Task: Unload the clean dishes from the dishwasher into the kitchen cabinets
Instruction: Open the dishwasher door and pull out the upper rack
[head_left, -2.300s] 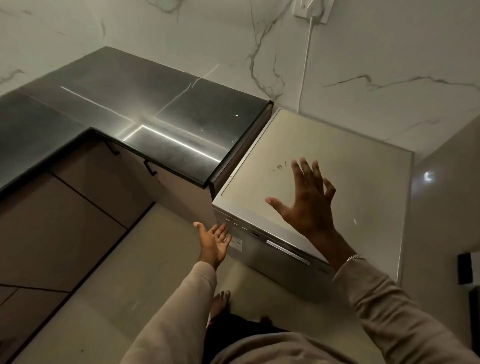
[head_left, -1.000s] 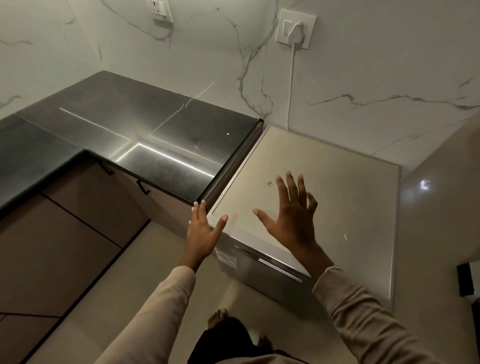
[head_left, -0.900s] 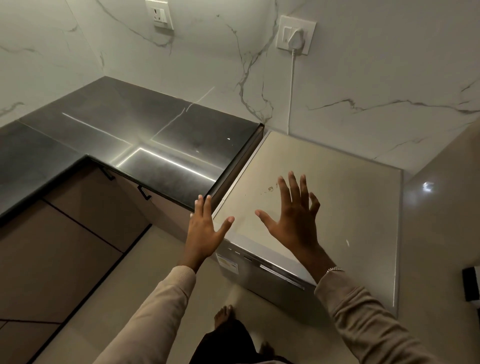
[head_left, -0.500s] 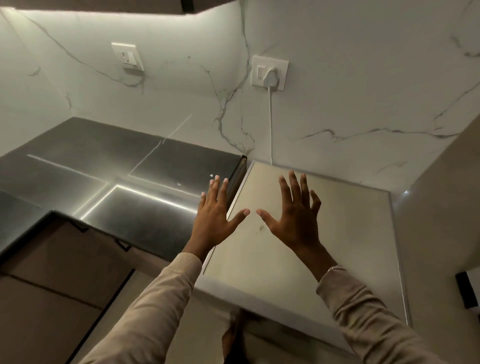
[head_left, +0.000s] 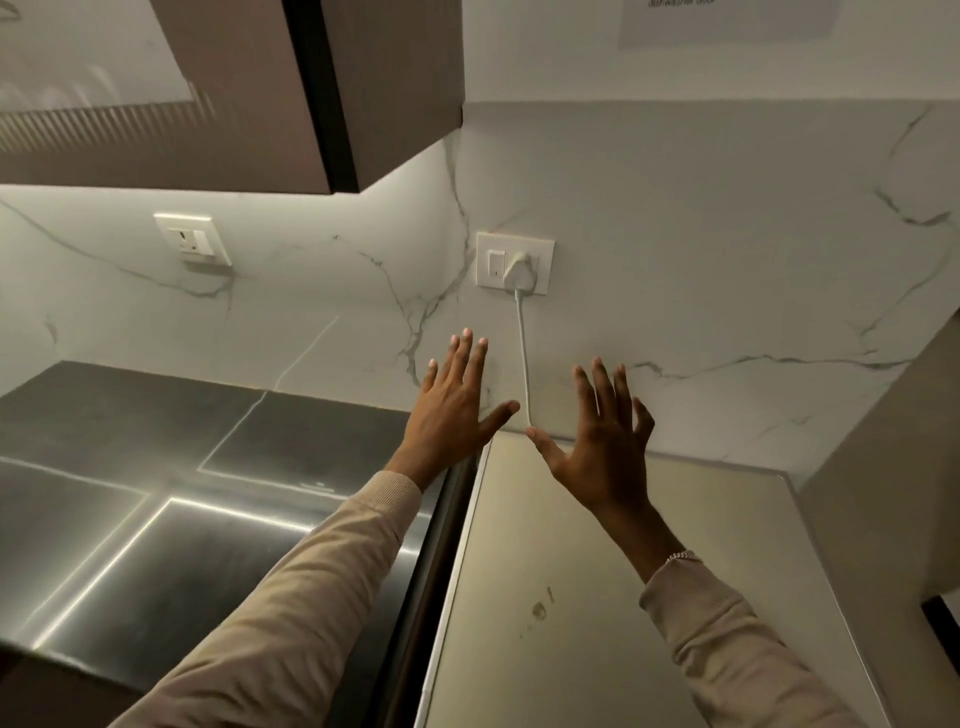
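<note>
Raised now, the left hand (head_left: 451, 410) and right hand (head_left: 597, 452) have climbed from the dishwasher's (head_left: 597, 613) front edge to the wall behind it. Both hands are spread flat and hold nothing. The dishwasher sits just beside the counter (head_left: 156, 499), with its door out of view. No dish shows, so unloading seems not yet begun. A cabinet (head_left: 234, 93) hangs above the counter. The paper note (head_left: 727, 21) on the wall is too blurred to read.

Dim light from under the cabinet (head_left: 234, 130) streaks glare across the countertop (head_left: 104, 426) (edges bow).
</note>
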